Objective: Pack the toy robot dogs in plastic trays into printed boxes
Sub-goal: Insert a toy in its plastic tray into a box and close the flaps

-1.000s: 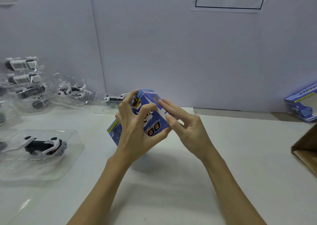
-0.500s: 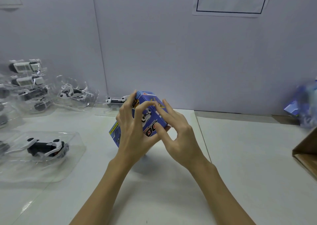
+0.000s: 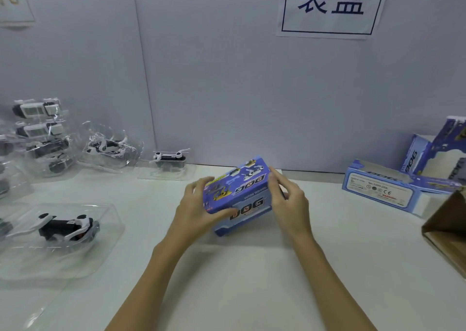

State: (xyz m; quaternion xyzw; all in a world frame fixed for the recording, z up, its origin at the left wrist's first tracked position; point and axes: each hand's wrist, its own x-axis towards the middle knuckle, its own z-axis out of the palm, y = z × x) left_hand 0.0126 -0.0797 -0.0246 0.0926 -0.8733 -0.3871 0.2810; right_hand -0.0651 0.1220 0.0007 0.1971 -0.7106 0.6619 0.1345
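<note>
— What's nearest?
— Both hands hold the blue box [image 3: 238, 194] at 12 o'clock above the tabletop [image 3: 252, 280]: left hand [image 3: 199, 209] fingers curled round its left end, right hand [image 3: 287, 199] on its right end, fingers probably bent.
— Farther?
— Toy dog [image 3: 66, 226] in a tray at 9 o'clock.

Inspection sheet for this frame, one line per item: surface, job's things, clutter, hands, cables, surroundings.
Surface: white table, a seam running back near the middle.
Job's things: blue printed box held tilted above the table; toy dogs in clear trays at left, nearest tray, one small tray by the wall; open printed boxes at right.
Clutter: brown cardboard carton at the right edge.
Hands: left hand grips the box's left end; right hand on its right end, fingers curled round the edge.
Cables: nothing seen.
Surroundings: grey wall panels with a paper sign bearing Chinese characters.
</note>
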